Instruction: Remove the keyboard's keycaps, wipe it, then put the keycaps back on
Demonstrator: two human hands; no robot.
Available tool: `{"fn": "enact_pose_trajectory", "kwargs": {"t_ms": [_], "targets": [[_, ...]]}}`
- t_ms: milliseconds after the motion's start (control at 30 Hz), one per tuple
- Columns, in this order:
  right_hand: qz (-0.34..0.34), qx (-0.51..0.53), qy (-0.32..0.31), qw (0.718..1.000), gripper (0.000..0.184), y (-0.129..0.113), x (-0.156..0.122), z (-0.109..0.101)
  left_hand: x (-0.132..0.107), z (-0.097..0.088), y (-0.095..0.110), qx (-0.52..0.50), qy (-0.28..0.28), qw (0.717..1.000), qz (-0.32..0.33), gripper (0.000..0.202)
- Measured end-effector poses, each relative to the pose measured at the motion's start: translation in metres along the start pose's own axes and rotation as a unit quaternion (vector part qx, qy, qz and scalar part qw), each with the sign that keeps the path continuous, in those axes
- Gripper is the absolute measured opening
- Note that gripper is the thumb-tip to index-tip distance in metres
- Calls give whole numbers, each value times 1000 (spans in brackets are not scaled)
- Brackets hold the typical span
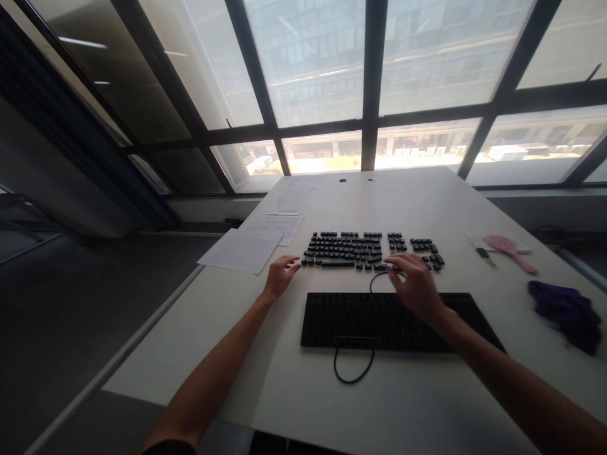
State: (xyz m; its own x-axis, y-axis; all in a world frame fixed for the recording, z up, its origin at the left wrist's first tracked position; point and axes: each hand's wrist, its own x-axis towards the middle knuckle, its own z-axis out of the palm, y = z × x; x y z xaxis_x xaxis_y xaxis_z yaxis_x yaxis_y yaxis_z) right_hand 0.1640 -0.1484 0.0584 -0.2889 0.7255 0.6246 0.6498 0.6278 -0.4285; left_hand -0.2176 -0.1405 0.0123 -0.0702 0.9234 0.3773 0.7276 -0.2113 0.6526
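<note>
A black keyboard base [379, 319] lies on the white table [379, 404], its cable looping at the near edge. Behind it, loose black keycaps [351, 248] are laid out in rows in keyboard order. My left hand [281, 276] rests on the table just left of the keycap rows, fingers spread and holding nothing. My right hand [415, 284] hovers over the right part of the keycap rows, above the keyboard's far edge, fingers stretched towards the caps. Whether it pinches a cap is hidden.
Printed paper sheets [246, 249] lie at the left of the table. A pink hairbrush [508, 249] and a small dark tool [484, 254] lie at the right, with a purple cloth [564, 313] nearer. Large windows stand behind the table's far edge.
</note>
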Motion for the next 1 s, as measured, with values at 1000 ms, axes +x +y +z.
{"fn": "enact_pose_trajectory", "kwargs": {"t_ms": [1000], "targets": [[117, 279, -197, 932, 15, -126, -58, 86, -150, -34, 63, -165, -141, 975, -45, 16]]}}
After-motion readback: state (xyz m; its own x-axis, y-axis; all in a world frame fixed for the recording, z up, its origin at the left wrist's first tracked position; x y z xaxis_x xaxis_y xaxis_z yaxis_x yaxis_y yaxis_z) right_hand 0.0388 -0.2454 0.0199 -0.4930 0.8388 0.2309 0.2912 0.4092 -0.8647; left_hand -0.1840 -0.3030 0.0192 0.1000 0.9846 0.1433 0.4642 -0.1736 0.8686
